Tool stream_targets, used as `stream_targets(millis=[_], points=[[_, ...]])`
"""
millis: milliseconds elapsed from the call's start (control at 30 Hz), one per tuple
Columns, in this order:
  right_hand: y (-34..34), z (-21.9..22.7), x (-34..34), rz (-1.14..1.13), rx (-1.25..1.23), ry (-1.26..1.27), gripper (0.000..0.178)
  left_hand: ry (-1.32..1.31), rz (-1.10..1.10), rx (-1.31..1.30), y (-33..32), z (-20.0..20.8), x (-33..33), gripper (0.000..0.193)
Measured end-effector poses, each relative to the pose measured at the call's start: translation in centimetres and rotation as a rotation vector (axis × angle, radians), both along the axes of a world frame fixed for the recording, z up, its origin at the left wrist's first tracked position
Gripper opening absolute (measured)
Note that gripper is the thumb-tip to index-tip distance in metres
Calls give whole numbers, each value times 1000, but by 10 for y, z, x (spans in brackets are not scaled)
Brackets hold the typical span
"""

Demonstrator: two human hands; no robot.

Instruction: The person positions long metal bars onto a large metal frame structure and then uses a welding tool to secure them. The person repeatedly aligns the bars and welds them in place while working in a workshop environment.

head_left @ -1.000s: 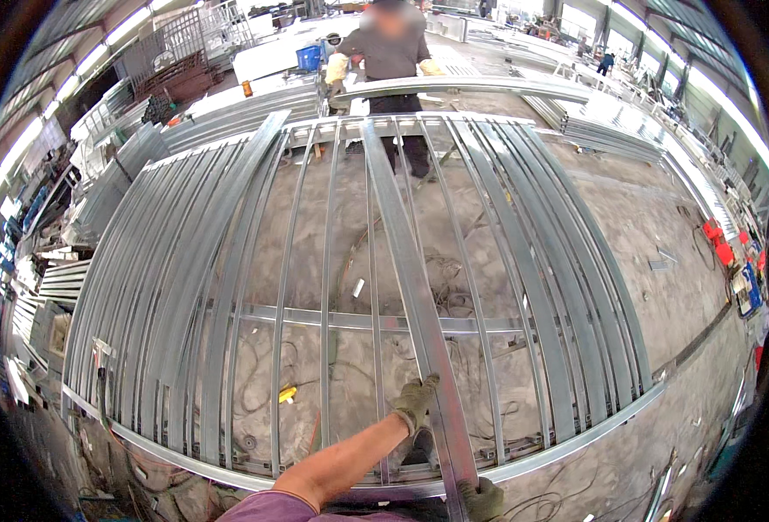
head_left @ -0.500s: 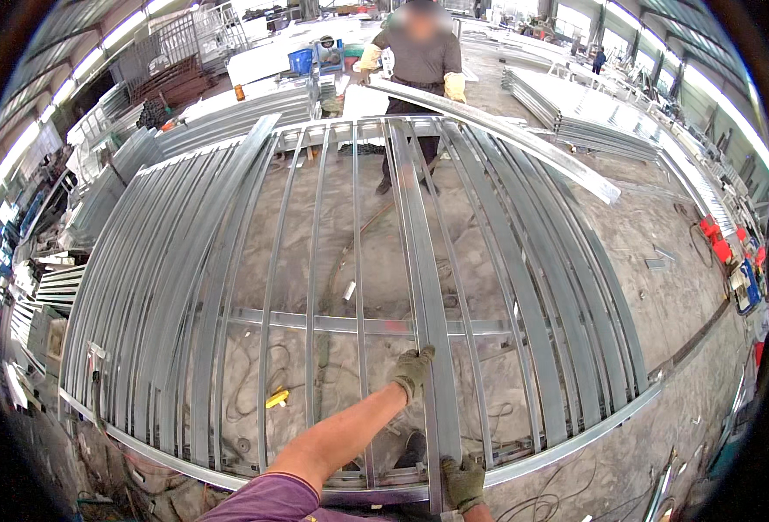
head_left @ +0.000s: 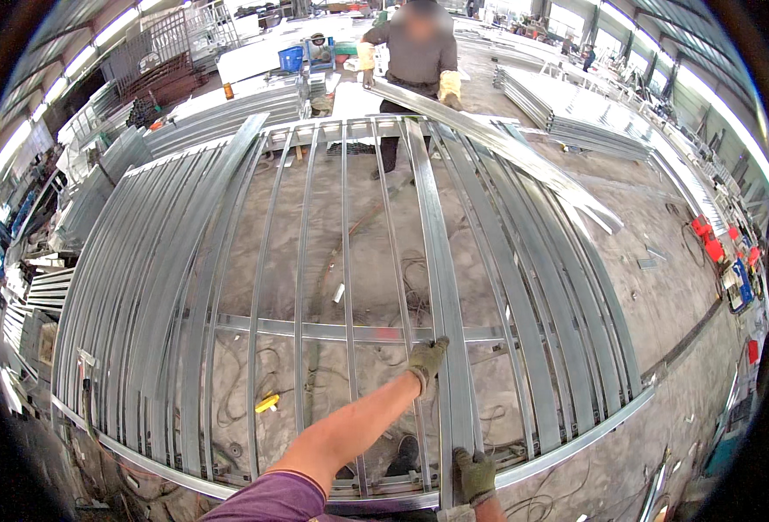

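Observation:
A long grey metal profile [head_left: 442, 261] lies lengthwise across a large metal frame, its near end close to me. My left hand [head_left: 428, 358], in an olive work glove, is closed on the profile's left edge, about midway along its near half. Nearer to me, my right hand [head_left: 474, 474], gloved the same way, grips the right side of the profile by its near end. Thin metal bars [head_left: 350, 261] run parallel on the left. The frame's near rail [head_left: 567, 448] passes under the profile, and a crossbar [head_left: 315, 330] spans the frame beneath.
Across the frame stands a co-worker [head_left: 415, 61] in light gloves, holding a long profile [head_left: 506, 148] that slants over the frame's far right. Closely set profiles [head_left: 141, 287] fill its left side. A yellow tool [head_left: 267, 403] and cables lie on the floor below. Stacked panels [head_left: 576, 104] stand far right.
The profile in my hands has shifted right, past a thin bar that now lies left of it. Both hands have moved right with it. The co-worker's profile has moved slightly too.

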State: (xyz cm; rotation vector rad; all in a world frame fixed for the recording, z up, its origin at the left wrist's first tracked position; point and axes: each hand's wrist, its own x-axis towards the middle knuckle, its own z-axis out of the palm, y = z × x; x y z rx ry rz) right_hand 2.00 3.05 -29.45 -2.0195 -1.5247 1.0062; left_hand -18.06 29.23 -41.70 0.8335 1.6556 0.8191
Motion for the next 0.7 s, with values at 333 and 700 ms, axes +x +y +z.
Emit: stream_targets(millis=[333,700], points=[[20,-53,34,18,123,-230,47,-87,22,-8,28,-54,41,38],[59,-61,130,-166,-224,51,44,33,-608,372,-23,23,21,22]])
